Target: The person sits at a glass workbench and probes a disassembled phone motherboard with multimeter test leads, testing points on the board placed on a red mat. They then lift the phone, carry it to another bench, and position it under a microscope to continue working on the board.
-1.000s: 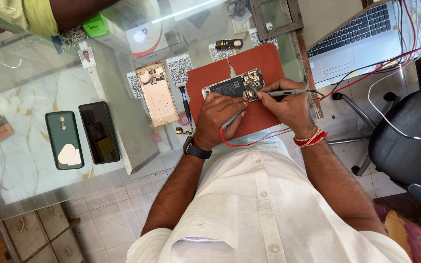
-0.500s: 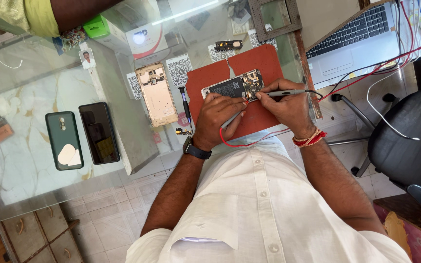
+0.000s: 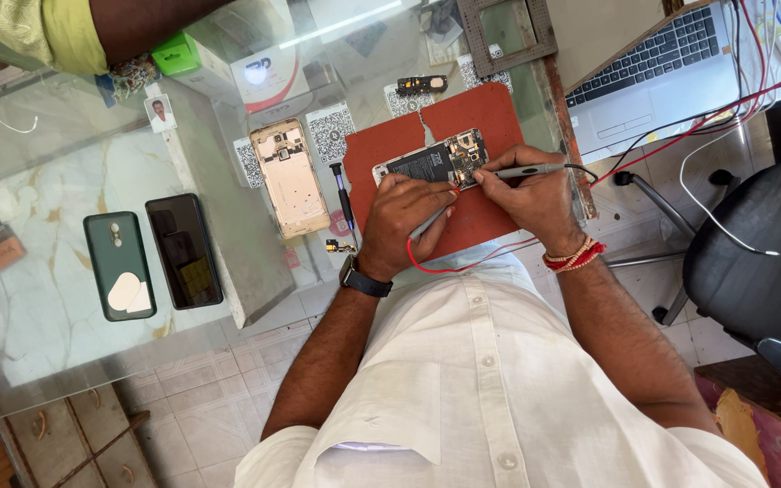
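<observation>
An opened phone (image 3: 427, 163) with its circuit board bare lies on a red-brown mat (image 3: 490, 117) on the glass counter. My left hand (image 3: 404, 212) is closed around a grey probe with a red lead, its tip at the phone's lower edge. My right hand (image 3: 526, 194) grips a second grey probe with a black lead and touches its tip to the board. A dark watch sits on my left wrist, red and white thread bands on my right.
A gold phone back cover (image 3: 289, 176), a screwdriver (image 3: 345, 194), a black phone (image 3: 183, 250) and a green-cased phone (image 3: 119, 266) lie left of the mat. A laptop (image 3: 653, 72) stands at right, a black chair (image 3: 757, 262) beside me. Another person's arm (image 3: 119, 27) rests at top left.
</observation>
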{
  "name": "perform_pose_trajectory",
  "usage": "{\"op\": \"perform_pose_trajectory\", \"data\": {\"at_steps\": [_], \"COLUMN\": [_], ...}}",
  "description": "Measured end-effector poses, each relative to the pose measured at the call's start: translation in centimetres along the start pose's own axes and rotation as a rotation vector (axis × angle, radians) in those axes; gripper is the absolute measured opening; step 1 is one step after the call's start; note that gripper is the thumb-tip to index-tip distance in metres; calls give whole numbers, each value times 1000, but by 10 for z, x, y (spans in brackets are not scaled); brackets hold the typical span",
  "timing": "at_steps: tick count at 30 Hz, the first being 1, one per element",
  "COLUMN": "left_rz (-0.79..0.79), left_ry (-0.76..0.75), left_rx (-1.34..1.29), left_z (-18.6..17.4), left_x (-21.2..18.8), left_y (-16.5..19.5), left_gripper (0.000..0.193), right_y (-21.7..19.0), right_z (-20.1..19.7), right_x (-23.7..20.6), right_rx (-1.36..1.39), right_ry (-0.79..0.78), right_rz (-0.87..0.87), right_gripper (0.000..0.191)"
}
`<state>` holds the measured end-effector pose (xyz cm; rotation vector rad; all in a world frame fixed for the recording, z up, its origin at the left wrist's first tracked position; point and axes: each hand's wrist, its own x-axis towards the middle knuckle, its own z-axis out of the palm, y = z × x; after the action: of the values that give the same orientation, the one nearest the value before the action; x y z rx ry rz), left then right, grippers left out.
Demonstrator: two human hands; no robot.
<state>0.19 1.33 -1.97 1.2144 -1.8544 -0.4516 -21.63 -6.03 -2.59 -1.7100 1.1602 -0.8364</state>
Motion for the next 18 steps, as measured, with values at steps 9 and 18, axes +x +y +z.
{"op": "perform_pose_trajectory", "data": {"at_steps": [9, 18], "left_rz": [1, -5], "left_ry": [-2, -7], "left_rx": [-6, -12], "left_z": [0, -1], "left_x": [1, 1], "left_y": [0, 0], "left_gripper": [19, 19], "right_y": [3, 2], "right_z": [2, 1], "right_x": [0, -1], "right_rx": [34, 40], "right_ry": [5, 4], "right_rz": [14, 3], "right_gripper": [14, 14]}}
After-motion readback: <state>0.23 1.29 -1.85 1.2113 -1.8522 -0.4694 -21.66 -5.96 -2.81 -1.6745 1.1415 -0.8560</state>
